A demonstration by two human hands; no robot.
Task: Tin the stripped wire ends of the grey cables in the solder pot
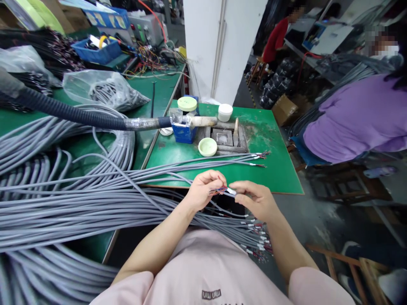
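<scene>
Between my hands is the end of a grey cable, with a white sleeve and thin coloured wires fanning out of it. My left hand pinches those wires. Closed around the white-sleeved part is my right hand, thumb below and fingers above. Several grey cables lie across the green table just beyond my hands, their stripped ends pointing right. A larger bundle of grey cables runs beneath my forearms, and its white-tagged ends hang by my lap.
A ribbed hose reaches over the table to a blue box. Near it are a soldering pot, a pale green dish and a white jar. A person in purple sits at the right. Coiled cable fills the left.
</scene>
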